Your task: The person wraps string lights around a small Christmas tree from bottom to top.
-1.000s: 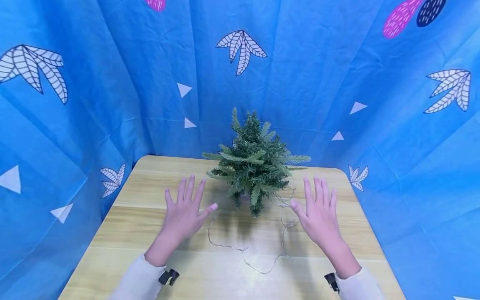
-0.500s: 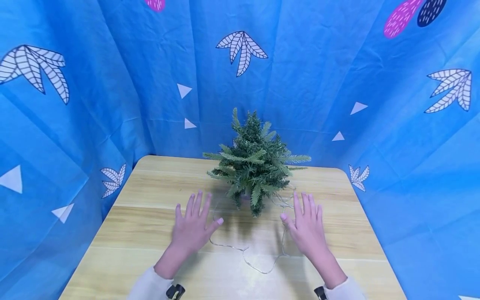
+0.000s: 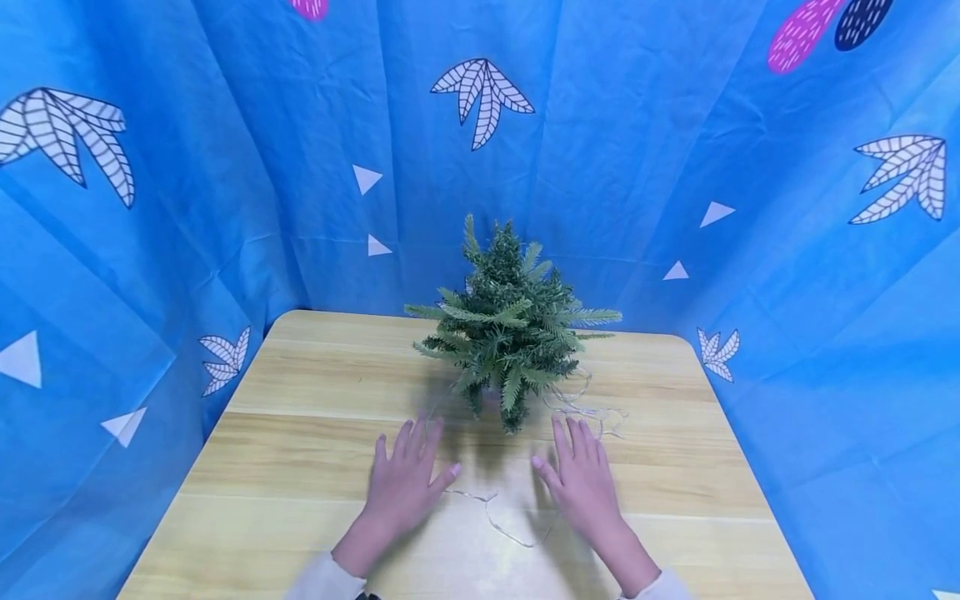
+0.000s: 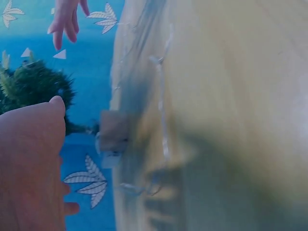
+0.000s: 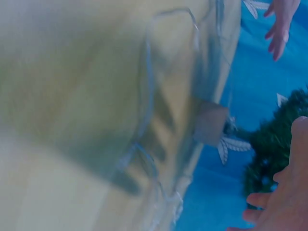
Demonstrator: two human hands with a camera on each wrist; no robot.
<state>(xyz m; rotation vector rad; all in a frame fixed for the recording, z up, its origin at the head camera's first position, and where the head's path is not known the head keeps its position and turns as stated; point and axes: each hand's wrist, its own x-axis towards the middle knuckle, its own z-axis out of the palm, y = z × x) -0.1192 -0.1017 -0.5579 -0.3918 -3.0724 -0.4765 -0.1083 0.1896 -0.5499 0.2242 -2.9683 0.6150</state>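
A small artificial Christmas tree (image 3: 510,325) stands upright near the back of the table, on a brownish block-like base (image 5: 211,122). Thin, clear wire (image 3: 517,537), resembling a string-light cord, loops across the tabletop in front of it and bunches at its right side. My left hand (image 3: 405,483) is held above the table to the front left of the tree, palm down with fingers straight and spread. Mirroring it at the front right, my right hand (image 3: 585,483) also has straight fingers. Neither holds anything; their shadows fall on the wood. Parts of the wire are hidden beneath both hands.
The light wooden table (image 3: 285,392) has rounded back corners. Blue patterned cloth (image 3: 322,108) hangs close behind it and along both sides.
Both hands have drawn back toward the front edge and closer to each other. The tree and wire have stayed in place.
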